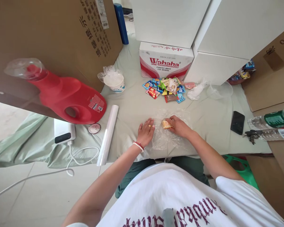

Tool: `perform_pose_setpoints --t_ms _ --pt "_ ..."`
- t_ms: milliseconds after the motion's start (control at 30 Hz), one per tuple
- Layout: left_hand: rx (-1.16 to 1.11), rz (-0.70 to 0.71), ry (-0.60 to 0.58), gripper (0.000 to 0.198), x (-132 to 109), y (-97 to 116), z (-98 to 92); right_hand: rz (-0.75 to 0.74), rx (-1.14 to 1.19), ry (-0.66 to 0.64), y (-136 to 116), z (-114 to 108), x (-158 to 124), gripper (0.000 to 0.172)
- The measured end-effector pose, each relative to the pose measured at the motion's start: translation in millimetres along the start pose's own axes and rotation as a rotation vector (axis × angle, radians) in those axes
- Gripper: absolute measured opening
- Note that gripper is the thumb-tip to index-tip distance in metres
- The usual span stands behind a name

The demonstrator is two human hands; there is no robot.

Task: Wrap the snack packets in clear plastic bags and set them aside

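Note:
A sheet of clear plastic film (161, 141) lies crinkled on the pale green cloth near the front edge. My right hand (179, 126) is closed around a small golden-yellow snack piece (166, 124), holding it low over the film. Whether the snack has its own wrapper is hard to make out. Flat on the cloth, fingers stretched out, my left hand (145, 131) rests at the film's left edge. Beyond both hands is a pile of colourful snack packets (165, 89). To the left lies a long white roll, apparently of film (108, 135).
A red detergent jug (71, 97), a power bank (64, 130) with its cable and a paper tub (115, 82) stand left. At the back is a Wahaha carton (165, 61). A clear bowl (219, 90), a phone (238, 122) and bottles (278, 119) are on the right.

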State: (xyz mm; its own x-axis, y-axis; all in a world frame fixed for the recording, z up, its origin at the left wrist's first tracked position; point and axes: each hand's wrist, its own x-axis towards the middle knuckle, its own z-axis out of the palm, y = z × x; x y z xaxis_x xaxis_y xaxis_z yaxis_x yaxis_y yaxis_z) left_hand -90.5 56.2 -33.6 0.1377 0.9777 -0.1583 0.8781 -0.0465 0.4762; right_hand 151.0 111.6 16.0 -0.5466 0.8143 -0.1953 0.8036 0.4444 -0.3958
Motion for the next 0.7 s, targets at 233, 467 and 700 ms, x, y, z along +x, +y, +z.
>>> perform_pose_setpoints --t_ms 233,467,700 --pt "0.012 0.325 -0.069 0.088 -9 -36 -25.0 -0.148 0.198 0.262 5 3 -72 0.051" --pt "0.087 0.513 -0.148 0.046 -15 -43 -32.7 -0.034 0.230 0.353 7 66 -127 0.032" --pt "-0.057 0.259 0.044 0.038 15 -17 -25.5 0.048 0.488 0.300 26 26 -80 0.034"
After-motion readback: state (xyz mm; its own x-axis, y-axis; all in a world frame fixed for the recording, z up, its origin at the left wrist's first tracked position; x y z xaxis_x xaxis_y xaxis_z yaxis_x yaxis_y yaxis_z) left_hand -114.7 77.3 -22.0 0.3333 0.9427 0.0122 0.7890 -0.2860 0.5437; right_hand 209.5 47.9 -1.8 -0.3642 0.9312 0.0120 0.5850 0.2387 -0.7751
